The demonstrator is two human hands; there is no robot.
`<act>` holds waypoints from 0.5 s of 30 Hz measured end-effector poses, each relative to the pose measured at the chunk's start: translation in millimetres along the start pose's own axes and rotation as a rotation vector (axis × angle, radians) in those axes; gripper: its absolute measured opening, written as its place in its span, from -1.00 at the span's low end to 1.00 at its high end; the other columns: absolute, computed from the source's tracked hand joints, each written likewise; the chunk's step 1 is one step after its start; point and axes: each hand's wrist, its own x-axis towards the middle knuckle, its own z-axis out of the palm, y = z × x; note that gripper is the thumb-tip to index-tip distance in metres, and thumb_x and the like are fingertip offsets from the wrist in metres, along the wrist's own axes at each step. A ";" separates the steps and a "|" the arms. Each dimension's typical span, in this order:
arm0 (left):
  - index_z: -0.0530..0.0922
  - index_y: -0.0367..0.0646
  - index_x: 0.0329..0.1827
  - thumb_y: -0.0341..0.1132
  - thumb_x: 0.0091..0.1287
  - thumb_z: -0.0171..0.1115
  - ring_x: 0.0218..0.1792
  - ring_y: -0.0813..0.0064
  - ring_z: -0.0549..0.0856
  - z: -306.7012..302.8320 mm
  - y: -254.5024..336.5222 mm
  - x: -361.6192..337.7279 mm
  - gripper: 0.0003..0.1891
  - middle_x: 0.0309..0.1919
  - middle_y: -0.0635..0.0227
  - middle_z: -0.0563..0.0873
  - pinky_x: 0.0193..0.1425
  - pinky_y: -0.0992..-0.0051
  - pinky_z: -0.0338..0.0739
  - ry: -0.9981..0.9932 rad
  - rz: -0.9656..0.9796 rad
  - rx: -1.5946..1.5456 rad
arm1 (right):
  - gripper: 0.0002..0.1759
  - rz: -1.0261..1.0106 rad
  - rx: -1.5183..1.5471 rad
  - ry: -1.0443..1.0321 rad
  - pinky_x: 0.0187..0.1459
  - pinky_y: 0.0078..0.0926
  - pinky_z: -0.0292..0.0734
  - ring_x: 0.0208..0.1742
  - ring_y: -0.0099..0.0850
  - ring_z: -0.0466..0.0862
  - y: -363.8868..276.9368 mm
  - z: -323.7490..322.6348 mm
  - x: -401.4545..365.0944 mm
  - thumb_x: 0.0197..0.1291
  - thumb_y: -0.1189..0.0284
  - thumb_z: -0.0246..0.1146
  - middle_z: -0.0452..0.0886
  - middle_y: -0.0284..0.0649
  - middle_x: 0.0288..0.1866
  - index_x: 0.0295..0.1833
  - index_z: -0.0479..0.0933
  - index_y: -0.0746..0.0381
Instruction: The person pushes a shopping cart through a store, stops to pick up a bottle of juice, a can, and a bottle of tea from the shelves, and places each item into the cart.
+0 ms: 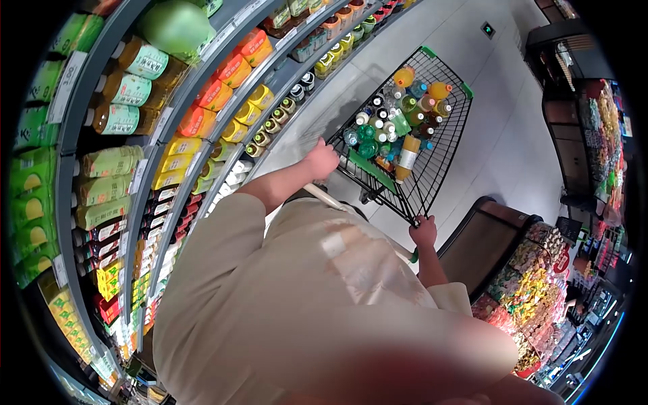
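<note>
A black wire shopping cart [453, 138] with green corner pieces stands in front of me, turned at an angle. In its basket lie several drink bottles [407, 158] with green, white, orange and dark caps or contents. My left hand [322, 160] is closed on the cart's near left side. On the near right corner of the basket, my right hand [424, 231] is closed round the frame. The cart's pale push bar [329, 197] runs across close to my body, partly hidden by my shirt.
Curved shelves [152, 152] of bottled and packed drinks rise on the left. On the right stand a brown-sided display stand [476, 236] heaped with colourful wrapped packs [530, 290] and another stand [567, 131] further off. Grey tiled floor [499, 152] surrounds the cart.
</note>
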 end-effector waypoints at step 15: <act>0.49 -0.09 0.48 -0.36 0.00 0.62 0.58 -0.21 0.32 -49.5 -58.8 100.1 -0.15 0.60 -0.10 0.29 0.63 0.04 0.36 0.286 -0.278 -0.555 | -0.67 -0.005 0.007 -0.021 0.04 -0.02 0.72 0.05 0.03 0.71 25.5 -66.5 141.2 -0.01 0.35 0.48 0.55 -0.04 0.06 -0.05 0.73 0.04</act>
